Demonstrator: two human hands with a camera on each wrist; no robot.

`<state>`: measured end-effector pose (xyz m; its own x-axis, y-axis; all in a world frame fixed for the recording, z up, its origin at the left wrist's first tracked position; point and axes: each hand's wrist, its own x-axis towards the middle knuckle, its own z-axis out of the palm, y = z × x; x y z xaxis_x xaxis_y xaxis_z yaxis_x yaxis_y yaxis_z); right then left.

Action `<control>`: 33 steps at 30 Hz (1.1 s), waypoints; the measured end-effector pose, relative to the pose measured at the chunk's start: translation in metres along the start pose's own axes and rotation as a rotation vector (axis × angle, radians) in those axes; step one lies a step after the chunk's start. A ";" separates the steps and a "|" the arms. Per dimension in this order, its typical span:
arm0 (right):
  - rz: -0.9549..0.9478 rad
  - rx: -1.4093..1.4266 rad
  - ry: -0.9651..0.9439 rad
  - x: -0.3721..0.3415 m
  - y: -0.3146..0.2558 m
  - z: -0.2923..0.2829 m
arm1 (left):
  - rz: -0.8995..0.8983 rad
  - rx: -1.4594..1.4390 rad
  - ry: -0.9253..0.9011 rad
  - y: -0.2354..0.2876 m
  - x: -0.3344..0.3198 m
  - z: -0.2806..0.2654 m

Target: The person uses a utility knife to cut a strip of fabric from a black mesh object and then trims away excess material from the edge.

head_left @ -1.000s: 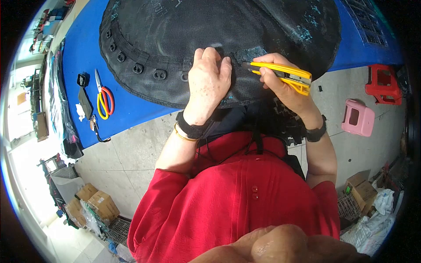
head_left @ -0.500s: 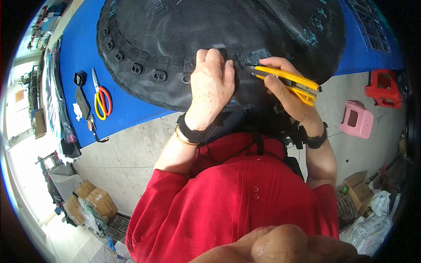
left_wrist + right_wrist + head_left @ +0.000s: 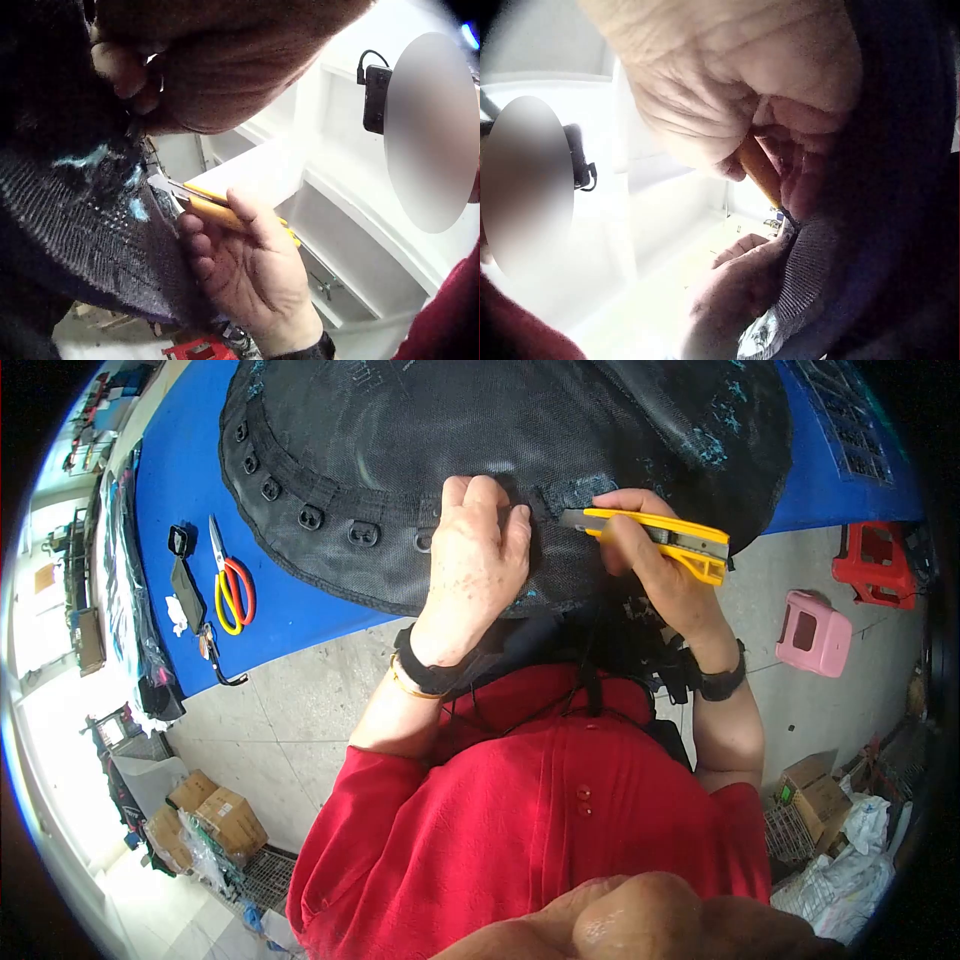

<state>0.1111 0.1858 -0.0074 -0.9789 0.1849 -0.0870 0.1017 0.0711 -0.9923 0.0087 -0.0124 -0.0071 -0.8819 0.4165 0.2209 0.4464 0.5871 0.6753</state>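
Across the head view from eleven to one o'clock, a rounded black mesh sheet (image 3: 450, 420) with a finely woven grain lies over a smooth blue tabletop (image 3: 300, 630). Oval black plastic rings (image 3: 363, 533) follow its curved border, and rough turquoise patches (image 3: 708, 448) fleck its upper right. The left hand (image 3: 470, 555) rests on the mesh with bent fingers (whether they pinch it, I cannot tell). Toward two o'clock the right hand (image 3: 665, 575) grips a yellow utility knife (image 3: 690, 540), its metal tip pointing to nine. Near twelve, pale lettering-like marks (image 3: 366, 373) are too faint to read.
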 end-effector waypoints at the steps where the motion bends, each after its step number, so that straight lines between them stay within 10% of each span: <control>1: -0.007 0.007 -0.003 0.000 0.000 0.000 | -0.005 0.002 -0.012 0.000 -0.001 -0.004; 33: 0.021 0.004 -0.004 0.002 -0.002 -0.001 | 0.073 0.079 0.014 -0.007 0.002 -0.005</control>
<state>0.1094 0.1868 -0.0050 -0.9772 0.1823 -0.1085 0.1217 0.0629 -0.9906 0.0034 -0.0194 -0.0074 -0.8484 0.4508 0.2776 0.5196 0.6084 0.6000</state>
